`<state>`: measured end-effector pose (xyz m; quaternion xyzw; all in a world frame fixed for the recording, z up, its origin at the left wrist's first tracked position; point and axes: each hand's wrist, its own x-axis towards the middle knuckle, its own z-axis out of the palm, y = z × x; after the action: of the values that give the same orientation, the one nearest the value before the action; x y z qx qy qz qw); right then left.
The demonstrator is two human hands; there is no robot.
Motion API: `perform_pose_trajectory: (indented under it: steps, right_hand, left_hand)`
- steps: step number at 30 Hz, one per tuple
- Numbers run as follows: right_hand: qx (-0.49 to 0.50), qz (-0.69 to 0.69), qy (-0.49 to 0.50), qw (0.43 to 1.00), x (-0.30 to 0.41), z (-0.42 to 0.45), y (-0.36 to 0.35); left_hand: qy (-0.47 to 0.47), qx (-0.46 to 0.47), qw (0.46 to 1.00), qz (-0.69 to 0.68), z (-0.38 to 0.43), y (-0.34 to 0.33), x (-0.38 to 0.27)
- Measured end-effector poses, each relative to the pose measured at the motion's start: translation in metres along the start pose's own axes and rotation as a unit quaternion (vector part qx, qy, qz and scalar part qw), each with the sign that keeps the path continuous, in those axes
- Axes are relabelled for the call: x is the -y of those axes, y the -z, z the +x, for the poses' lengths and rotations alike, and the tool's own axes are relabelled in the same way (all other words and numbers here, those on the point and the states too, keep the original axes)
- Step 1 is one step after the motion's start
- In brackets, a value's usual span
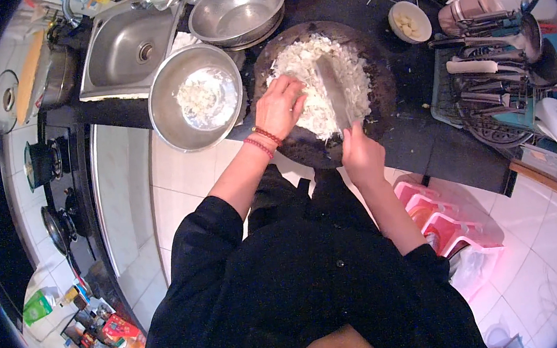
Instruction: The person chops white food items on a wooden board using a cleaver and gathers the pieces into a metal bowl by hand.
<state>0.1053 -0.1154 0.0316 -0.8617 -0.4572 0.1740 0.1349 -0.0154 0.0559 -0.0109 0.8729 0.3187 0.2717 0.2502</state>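
Note:
A heap of chopped white vegetable covers much of a round, dark chopping board. My right hand grips the handle of a cleaver, whose blade stands in the heap, pointing away from me. At the heap's left side rests my left hand, fingers bent over the pieces; whether it grips any cannot be told. Left of the board is a steel bowl with some of the same white pieces in it.
A steel sink lies at the upper left, beside a perforated steel basin. Toward the right are a small bowl of pale pieces and a rack of utensils. A gas stove runs along the left.

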Motion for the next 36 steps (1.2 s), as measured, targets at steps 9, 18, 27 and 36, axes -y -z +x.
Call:
perform_pose_trajectory:
  steps: [9,18,27,36]
  right_hand:
    - [-0.005,0.029,0.019,0.999,0.009,-0.001,-0.002]
    - [-0.029,0.040,0.033,0.998,0.014,0.002,0.002]
    - [0.017,-0.002,0.041,0.999,0.011,0.009,0.003]
    - [-0.011,-0.005,0.055,0.998,0.005,0.018,0.005]
  left_hand:
    - [0.004,0.035,0.999,0.039,-0.014,-0.012,0.010]
    - [0.016,0.023,0.999,0.041,-0.015,-0.012,0.009]
    - [0.020,0.044,0.999,0.023,-0.016,0.001,0.003]
    - [0.032,0.046,0.998,0.028,-0.018,-0.009,0.010]
